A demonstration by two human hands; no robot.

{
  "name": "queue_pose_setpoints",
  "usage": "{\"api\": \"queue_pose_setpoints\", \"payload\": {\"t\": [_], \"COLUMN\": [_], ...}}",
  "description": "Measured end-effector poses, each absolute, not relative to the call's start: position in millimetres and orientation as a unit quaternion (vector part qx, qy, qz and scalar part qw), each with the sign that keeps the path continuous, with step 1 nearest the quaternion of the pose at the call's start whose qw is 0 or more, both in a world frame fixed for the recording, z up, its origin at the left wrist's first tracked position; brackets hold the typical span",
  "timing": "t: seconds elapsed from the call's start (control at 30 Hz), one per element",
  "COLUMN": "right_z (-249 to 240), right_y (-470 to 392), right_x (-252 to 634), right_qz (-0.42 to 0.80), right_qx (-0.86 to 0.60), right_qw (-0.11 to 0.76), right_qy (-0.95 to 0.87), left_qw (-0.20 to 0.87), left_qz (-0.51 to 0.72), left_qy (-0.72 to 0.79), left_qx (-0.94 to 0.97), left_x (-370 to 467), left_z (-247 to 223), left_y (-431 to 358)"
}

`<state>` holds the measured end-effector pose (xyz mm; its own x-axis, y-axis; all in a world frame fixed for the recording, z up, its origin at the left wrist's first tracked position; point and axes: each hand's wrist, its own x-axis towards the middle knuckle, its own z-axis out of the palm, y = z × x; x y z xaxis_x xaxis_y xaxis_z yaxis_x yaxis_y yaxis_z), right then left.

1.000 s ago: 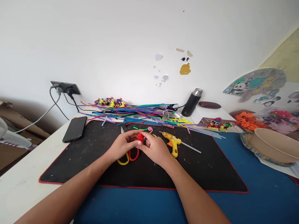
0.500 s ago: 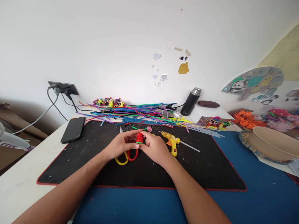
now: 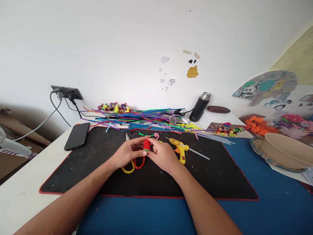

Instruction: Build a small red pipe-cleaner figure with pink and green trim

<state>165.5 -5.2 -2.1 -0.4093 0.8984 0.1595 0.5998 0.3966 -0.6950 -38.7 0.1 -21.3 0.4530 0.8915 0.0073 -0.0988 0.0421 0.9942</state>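
Observation:
A small red fuzzy roll [image 3: 147, 145] with a green lower end is held between both hands above the black mat [image 3: 205, 182]. My left hand [image 3: 127, 152] grips it from the left, thumb at the green end. From the right, my right hand [image 3: 164, 153] holds it with fingers and thumb closed on it. Partly hidden under my left hand lie scissors with yellow and red handles [image 3: 139, 163]. Just beyond the hands is a green stem with a pink spiral [image 3: 156, 135]. A yellow glue gun [image 3: 181, 150] with a clear stick lies right of my right hand.
Many coloured pipe cleaners [image 3: 144, 117] lie along the wall, with small colourful figures [image 3: 114, 107] behind. A phone [image 3: 77, 136] rests at the left. A black flask [image 3: 200, 107] stands tilted in view at the back right; a beige bowl [image 3: 288, 151] is far right.

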Motion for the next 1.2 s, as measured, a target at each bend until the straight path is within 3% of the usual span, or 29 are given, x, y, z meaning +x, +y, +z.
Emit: {"api": "queue_pose_setpoints", "payload": {"t": [0.6, 0.87, 1.1, 1.2], "right_z": [-15.9, -16.2, -16.2, -14.7], "right_y": [-4.4, -3.0, 1.2, 1.2], "right_x": [163.2, 163.4, 162.0, 162.6], "right_qz": [0.275, 0.446, 0.592, 0.614], "right_qx": [-0.475, -0.459, -0.416, -0.412], "right_qw": [0.266, 0.333, 0.365, 0.372], "right_qy": [-0.792, -0.692, -0.586, -0.561], "left_qw": [0.626, 0.602, 0.617, 0.563], "left_qz": [0.464, 0.536, 0.477, 0.462], "left_qy": [0.35, 0.364, 0.342, 0.35], "left_qx": [0.52, 0.466, 0.525, 0.589], "left_x": [-28.7, -27.6, -26.5, -23.4], "left_z": [-28.7, -26.4, -27.0, -28.1], "left_y": [0.4, 3.8, 0.2, -2.9]}}
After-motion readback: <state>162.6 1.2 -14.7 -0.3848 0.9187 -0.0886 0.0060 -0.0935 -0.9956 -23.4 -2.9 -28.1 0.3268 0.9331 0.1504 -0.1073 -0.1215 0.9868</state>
